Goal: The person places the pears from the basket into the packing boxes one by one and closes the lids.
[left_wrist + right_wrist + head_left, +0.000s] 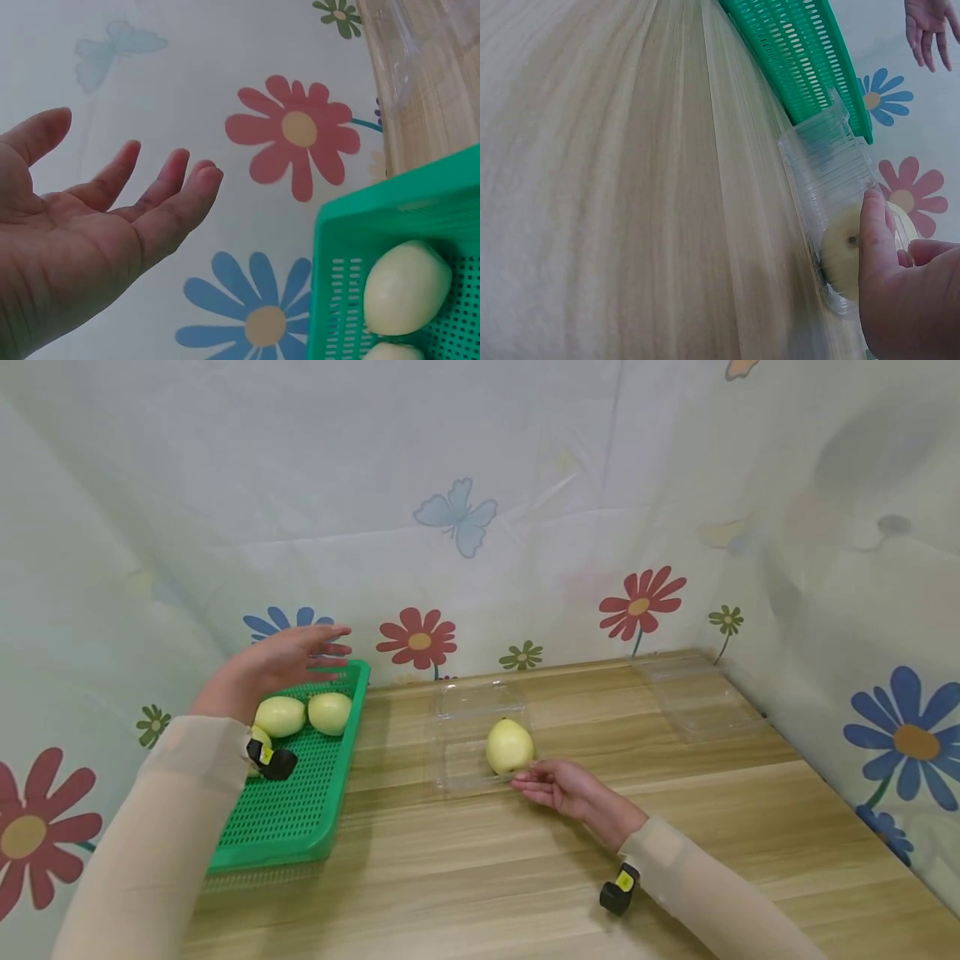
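Note:
My left hand (pixel 288 660) hovers over the far end of a green plastic basket (pixel 326 827), fingers spread and holding nothing. Beneath it in the basket lie several pale yellow-green pears (pixel 330 713); the forearm partly hides one. Another pear (pixel 510 745) sits in the right part of a clear plastic box (pixel 468 768) whose lid (pixel 480 697) is folded back toward the wall. At the box's near right corner, my right hand (pixel 566 789) pinches the rim between thumb and fingers, close beside that pear. In the right wrist view, the index finger (pixel 876 232) runs along the box's side wall.
A second clear plastic box (pixel 701 702) lies at the back right of the wooden table (pixel 675 860). A flower-printed sheet (pixel 315 468) hangs along the table's back and sides. A small black camera is strapped at each wrist.

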Available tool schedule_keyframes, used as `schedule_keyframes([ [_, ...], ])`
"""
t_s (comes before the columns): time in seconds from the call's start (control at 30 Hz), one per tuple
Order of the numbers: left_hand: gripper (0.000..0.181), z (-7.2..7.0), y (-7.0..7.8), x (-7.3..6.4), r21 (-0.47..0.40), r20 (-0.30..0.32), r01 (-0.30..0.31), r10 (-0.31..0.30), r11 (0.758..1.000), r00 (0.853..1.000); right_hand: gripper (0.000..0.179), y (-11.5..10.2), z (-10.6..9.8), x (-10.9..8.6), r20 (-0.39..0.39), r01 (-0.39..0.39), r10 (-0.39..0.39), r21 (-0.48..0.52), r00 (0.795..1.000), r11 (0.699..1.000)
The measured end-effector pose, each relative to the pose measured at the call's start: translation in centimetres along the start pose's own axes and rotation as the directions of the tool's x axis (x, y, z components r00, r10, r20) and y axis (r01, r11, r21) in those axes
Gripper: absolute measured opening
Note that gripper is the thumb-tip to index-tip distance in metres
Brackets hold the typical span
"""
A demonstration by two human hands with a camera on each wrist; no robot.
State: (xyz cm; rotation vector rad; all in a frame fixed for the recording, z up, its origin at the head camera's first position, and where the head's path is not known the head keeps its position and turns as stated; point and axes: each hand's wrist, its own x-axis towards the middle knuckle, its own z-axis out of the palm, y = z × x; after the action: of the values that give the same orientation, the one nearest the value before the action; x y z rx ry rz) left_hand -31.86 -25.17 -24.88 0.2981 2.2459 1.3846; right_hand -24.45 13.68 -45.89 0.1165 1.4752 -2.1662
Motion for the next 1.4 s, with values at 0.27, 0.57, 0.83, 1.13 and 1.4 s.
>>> schedule_keyframes([
  [0.27,0.072,-1.6,-2.6,0.2,-0.084,-0.035,0.038,-0.041,0.996,0.999,0.022,0.1,0.0,0.0,-0.013,-0.001,0.001,-0.001,1.000,1.000],
  [0.57,0.074,-2.1,-5.9,0.3,-0.212,-0.093,0.084,-0.105,0.974,0.990,0.022,0.1,-0.1,-0.1,-0.015,0.002,-0.002,-0.003,1.000,1.000],
  [0.83,0.076,-2.3,-8.2,0.8,-0.376,-0.118,0.150,-0.208,0.914,0.971,0.023,0.2,-0.3,-0.1,-0.005,0.008,-0.008,-0.016,1.000,1.000],
  [1.13,0.084,-1.7,-9.7,2.5,-0.443,-0.123,0.228,-0.310,0.867,0.943,0.025,0.2,-0.3,-0.1,0.016,0.014,-0.014,-0.012,1.000,1.000],
  [1.4,0.094,-1.5,-10.7,3.3,-0.473,-0.155,0.264,-0.374,0.841,0.914,0.029,0.1,-0.2,-0.1,0.019,0.017,-0.016,-0.019,1.000,1.000],
])
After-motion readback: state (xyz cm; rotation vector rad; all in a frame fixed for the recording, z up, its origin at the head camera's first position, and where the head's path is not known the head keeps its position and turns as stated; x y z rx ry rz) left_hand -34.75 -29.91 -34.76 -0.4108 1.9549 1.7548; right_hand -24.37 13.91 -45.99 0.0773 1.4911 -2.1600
